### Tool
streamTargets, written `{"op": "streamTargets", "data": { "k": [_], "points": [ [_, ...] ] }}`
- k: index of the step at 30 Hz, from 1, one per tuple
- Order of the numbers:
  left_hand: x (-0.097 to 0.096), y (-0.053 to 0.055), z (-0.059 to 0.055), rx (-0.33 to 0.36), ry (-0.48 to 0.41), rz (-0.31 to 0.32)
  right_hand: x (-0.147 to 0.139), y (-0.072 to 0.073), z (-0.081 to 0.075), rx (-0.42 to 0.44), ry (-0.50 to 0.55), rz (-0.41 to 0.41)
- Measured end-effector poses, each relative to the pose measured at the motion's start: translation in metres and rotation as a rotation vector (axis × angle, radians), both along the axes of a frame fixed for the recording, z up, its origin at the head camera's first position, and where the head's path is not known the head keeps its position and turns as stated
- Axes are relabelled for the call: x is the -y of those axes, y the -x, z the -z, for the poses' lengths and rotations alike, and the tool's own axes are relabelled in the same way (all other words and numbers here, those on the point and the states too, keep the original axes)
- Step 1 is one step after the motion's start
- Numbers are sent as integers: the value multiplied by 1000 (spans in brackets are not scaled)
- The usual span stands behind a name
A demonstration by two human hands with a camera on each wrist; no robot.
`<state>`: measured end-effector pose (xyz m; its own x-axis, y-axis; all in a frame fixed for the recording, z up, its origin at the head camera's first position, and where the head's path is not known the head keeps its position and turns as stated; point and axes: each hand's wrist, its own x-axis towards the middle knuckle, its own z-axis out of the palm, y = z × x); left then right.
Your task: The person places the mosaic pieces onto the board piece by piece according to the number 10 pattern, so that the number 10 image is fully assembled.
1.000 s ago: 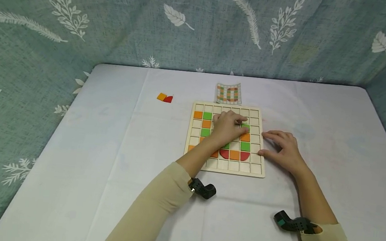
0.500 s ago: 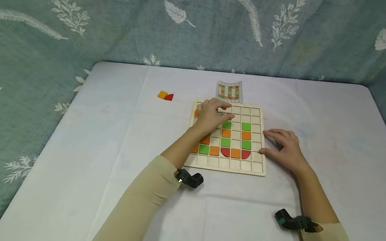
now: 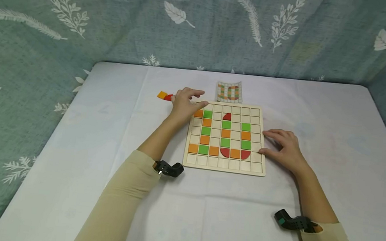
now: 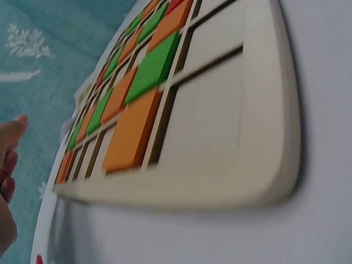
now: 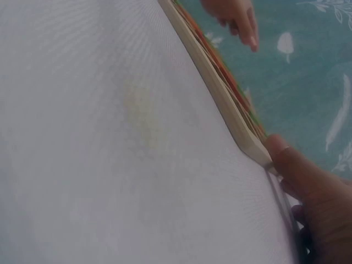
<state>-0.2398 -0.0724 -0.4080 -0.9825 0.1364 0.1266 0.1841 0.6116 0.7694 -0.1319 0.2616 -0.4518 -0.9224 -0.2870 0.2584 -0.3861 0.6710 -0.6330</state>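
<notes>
A pale wooden grid board (image 3: 224, 163) lies on the table, with green, orange and red tiles in several squares. One red quarter-round tile (image 3: 227, 117) sits high in its middle column. My left hand (image 3: 184, 106) hovers over the board's far left corner, thumb and fingers apart, with nothing visible between them. Just left of it lie a loose yellow-orange square tile (image 3: 162, 95) and a red quarter-round tile (image 3: 168, 97), partly hidden by the hand. My right hand (image 3: 284, 150) rests at the board's right edge, thumb and fingertips touching it; in the right wrist view the thumb (image 5: 280, 151) meets the board's rim.
A small pattern card (image 3: 229, 92) with a coloured grid lies just beyond the board's far edge. White cloth (image 3: 239, 219) covers the table. A green leaf-print curtain (image 3: 203, 23) hangs behind it. Each wrist carries a black camera (image 3: 170, 169).
My left hand has moved left from over the board's middle to its far left corner, uncovering the red quarter-round tile in the grid. The right hand has stayed at the edge.
</notes>
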Motion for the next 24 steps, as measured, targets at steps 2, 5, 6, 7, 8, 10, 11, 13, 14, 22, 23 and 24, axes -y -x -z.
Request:
{"op": "streamTargets", "data": {
  "k": [2,5,6,7,8,10,11,13,14,22,23,24],
  "points": [
    [10,2,1,3,11,-26,-1,0,0,1,1,0],
    [24,5,2,-2,39,-62,-2,1,0,-2,-2,-1],
    [29,6,3,-7,46,-71,-2,0,0,-3,-1,-2],
    [34,7,3,-9,57,-82,-2,1,0,-3,0,-2],
    [39,8,3,-11,66,-92,-2,1,0,-2,0,-1],
    [49,10,5,-10,81,-111,-1,1,0,-1,-2,1],
    [55,11,5,-8,94,-121,-1,0,0,1,-2,1],
    [66,13,7,1,122,-136,-1,0,0,3,-4,4],
    [72,15,8,7,136,-136,0,0,0,3,-5,5],
    [120,29,21,135,281,7,0,0,-2,13,1,11],
    [123,30,22,143,296,19,0,0,-2,14,1,11],
    [125,31,22,150,307,28,-1,0,-2,16,-1,13]
  ]
}}
